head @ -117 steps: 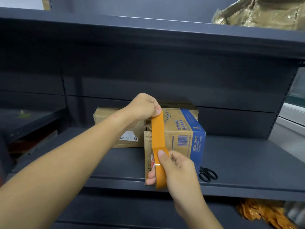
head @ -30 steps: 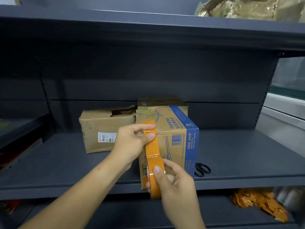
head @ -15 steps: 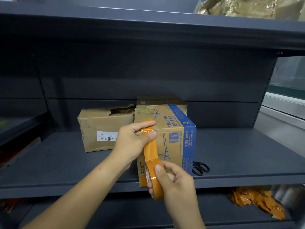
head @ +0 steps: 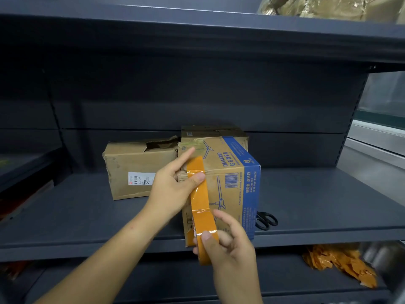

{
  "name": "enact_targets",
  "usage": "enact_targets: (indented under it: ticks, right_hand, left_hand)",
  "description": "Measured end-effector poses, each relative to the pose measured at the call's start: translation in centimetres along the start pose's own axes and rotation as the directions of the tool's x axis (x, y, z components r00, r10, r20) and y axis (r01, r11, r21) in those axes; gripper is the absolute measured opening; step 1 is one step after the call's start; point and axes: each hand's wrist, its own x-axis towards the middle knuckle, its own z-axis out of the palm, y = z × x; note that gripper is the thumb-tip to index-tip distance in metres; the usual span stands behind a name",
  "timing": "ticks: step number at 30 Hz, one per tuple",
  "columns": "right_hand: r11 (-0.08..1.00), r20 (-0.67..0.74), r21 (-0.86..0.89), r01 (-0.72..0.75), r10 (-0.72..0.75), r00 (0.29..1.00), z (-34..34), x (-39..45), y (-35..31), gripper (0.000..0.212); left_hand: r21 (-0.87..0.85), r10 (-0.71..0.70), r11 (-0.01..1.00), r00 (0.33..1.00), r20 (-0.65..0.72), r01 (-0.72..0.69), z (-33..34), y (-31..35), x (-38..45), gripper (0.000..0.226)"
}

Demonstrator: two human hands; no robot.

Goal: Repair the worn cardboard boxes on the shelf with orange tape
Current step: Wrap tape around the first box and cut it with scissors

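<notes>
A brown box with a blue side (head: pixel 232 189) stands at the front of the dark shelf (head: pixel 317 207). A strip of orange tape (head: pixel 200 200) runs down its front left corner, from the top face to the roll. My left hand (head: pixel 175 187) presses the strip's upper end against the box with the thumb, fingers stretched out. My right hand (head: pixel 228 246) holds the orange tape roll (head: pixel 205 249) at the box's lower front edge. A torn plain box (head: pixel 135 170) sits to the left, and a third box (head: pixel 210 130) stands behind.
Black scissors (head: pixel 266 220) lie on the shelf right of the blue-sided box. Crumpled orange tape scraps (head: pixel 337 264) are piled on the lower shelf at the right. A tape-wrapped parcel (head: pixel 328 7) rests on the shelf above.
My left thumb has slid down onto the box's top edge, pressing the tape there, and its fingers have straightened. The right hand keeps the roll low at the box's base.
</notes>
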Motion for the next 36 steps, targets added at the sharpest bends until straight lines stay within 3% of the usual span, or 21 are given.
enact_targets:
  ticks: [2, 4, 6, 9, 11, 14, 17, 20, 22, 25, 28, 32, 36]
  right_hand:
    - [1.0, 0.0, 0.004, 0.005, -0.005, 1.0, 0.0, 0.0, -0.1, 0.038]
    - [1.0, 0.005, 0.009, 0.013, -0.013, 1.0, -0.2, 0.1, -0.4, 0.039]
    - [1.0, 0.019, 0.013, 0.01, -0.01, 1.0, -0.4, 0.2, -0.6, 0.039]
    - [1.0, 0.034, 0.006, 0.01, -0.01, 0.999, -0.4, 0.2, -0.8, 0.037]
    - [1.0, 0.052, 0.009, 0.015, -0.015, 0.999, -0.3, 0.2, -1.1, 0.034]
    - [0.999, 0.081, -0.053, -0.002, 0.007, 0.997, -0.2, 0.4, -1.1, 0.032]
    - [0.946, 0.1, -0.314, 0.078, -0.048, 0.994, -2.1, 1.3, -1.0, 0.027]
    - [0.825, -0.108, -0.531, 0.193, -0.291, 0.95, -7.2, 4.6, -1.6, 0.015]
    - [0.699, -0.221, -0.709, 0.095, -0.348, 0.911, -11.0, 7.8, -1.5, 0.016]
    - [0.359, -0.136, -0.93, -0.075, -0.149, 0.979, -14.6, 12.0, 0.8, 0.007]
    - [0.083, -0.048, -0.996, -0.044, -0.047, 0.998, -15.4, 14.0, 2.5, 0.018]
    - [-0.058, -0.027, -0.998, -0.025, 0.035, 0.999, -14.3, 15.4, 1.5, 0.03]
    - [-0.096, -0.032, -0.995, -0.017, 0.149, 0.988, -12.9, 15.3, 0.7, 0.033]
  left_hand:
    - [0.116, 0.01, 0.993, 0.993, -0.119, 0.004, 0.3, -0.1, -0.7, 0.063]
    - [0.274, 0.074, 0.961, 0.942, -0.327, 0.02, 0.4, -0.5, -2.2, 0.046]
    - [0.222, 0.057, 0.974, 0.907, -0.417, 0.041, 0.7, -1.0, -4.4, 0.034]
    - [-0.096, -0.274, 0.962, 0.923, -0.27, 0.257, 1.4, -1.3, -7.4, 0.019]
    - [-0.204, -0.476, 0.87, 0.872, -0.113, 0.448, 1.8, -1.0, -8.1, 0.017]
    - [-0.304, -0.576, 0.786, 0.816, -0.048, 0.538, 1.9, -0.4, -7.3, 0.024]
    - [-0.394, -0.604, 0.756, 0.79, -0.108, 0.524, 2.0, -0.3, -6.1, 0.022]
    - [-0.438, -0.628, 0.724, 0.773, -0.096, 0.534, 2.0, -0.2, -5.6, 0.024]
    - [-0.452, -0.64, 0.707, 0.764, -0.082, 0.544, 1.8, -0.1, -5.6, 0.023]
    - [-0.459, -0.667, 0.68, 0.742, -0.065, 0.572, 2.0, 0.1, -5.5, 0.022]
    - [-0.44, -0.682, 0.677, 0.728, -0.072, 0.59, 2.4, 0.3, -5.3, 0.021]
    - [-0.378, -0.654, 0.723, 0.749, -0.108, 0.578, 2.5, 0.2, -5.1, 0.023]
    - [-0.365, -0.635, 0.747, 0.76, -0.14, 0.556, 2.5, -0.1, -5.2, 0.021]
